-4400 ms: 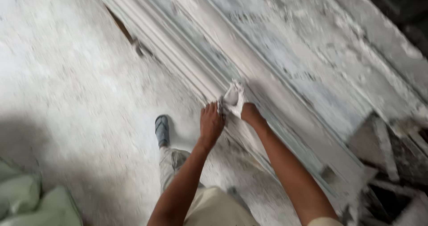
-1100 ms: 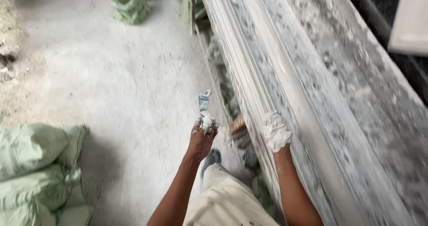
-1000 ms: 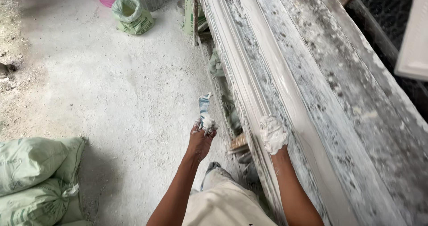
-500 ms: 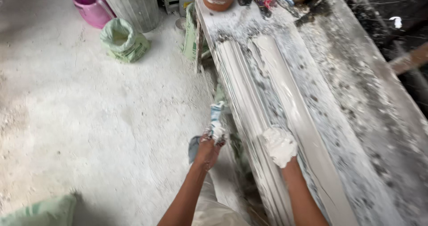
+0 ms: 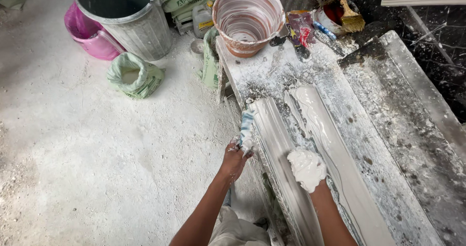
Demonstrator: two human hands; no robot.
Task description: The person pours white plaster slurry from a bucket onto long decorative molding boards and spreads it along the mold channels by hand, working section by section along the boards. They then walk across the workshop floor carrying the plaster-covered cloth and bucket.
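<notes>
A long worktop (image 5: 388,144), crusted with dried plaster, carries a wet plaster moulding (image 5: 320,144) lying lengthwise so both hands can reach along its run. An empty, plaster-streaked bucket (image 5: 248,19) stands at the far end, within reach. The right hand (image 5: 307,169), coated white and loosely curled, presses on the moulding's near stretch. The left hand (image 5: 234,157), closed around a plaster-smeared scraper (image 5: 246,131), hovers just beside the worktop's edge, left of the moulding.
</notes>
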